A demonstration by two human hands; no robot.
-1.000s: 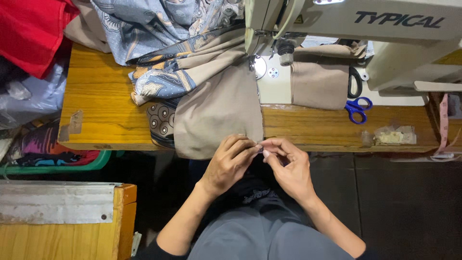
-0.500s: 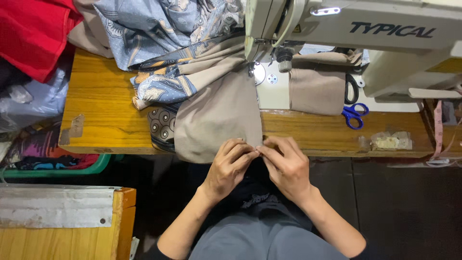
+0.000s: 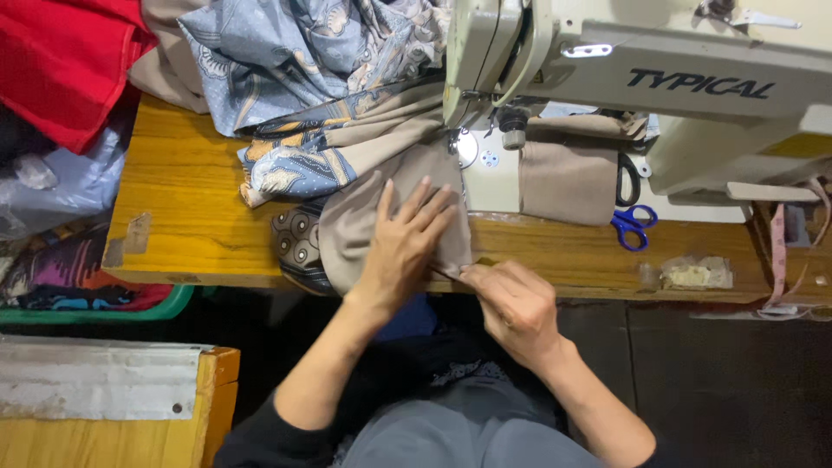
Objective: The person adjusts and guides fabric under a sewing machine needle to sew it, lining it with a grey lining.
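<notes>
The beige cloth [image 3: 381, 208] lies on the near edge of the wooden sewing table [image 3: 182, 217], its lower corner hanging over the front, just left of the needle plate. The left hand [image 3: 403, 247] rests flat on it, fingers spread and released, pressing the fabric down. The right hand [image 3: 511, 308] sits at the table's front edge, thumb and forefinger pinched on the cloth's lower right corner, other fingers curled.

Behind, the cloth runs under the head of the cream sewing machine [image 3: 641, 78]. A blue patterned fabric [image 3: 295, 61] is heaped at the rear left, touching the beige piece. A second beige fold [image 3: 568, 178] lies right of the needle, with blue-handled scissors [image 3: 633, 227] just beside it.

Containers: a small clear plastic bag [image 3: 693, 273] on the table's right front holds pale contents, too small to identify. A green tub [image 3: 130, 305] below the left edge holds dark, multicoloured fabric.
</notes>
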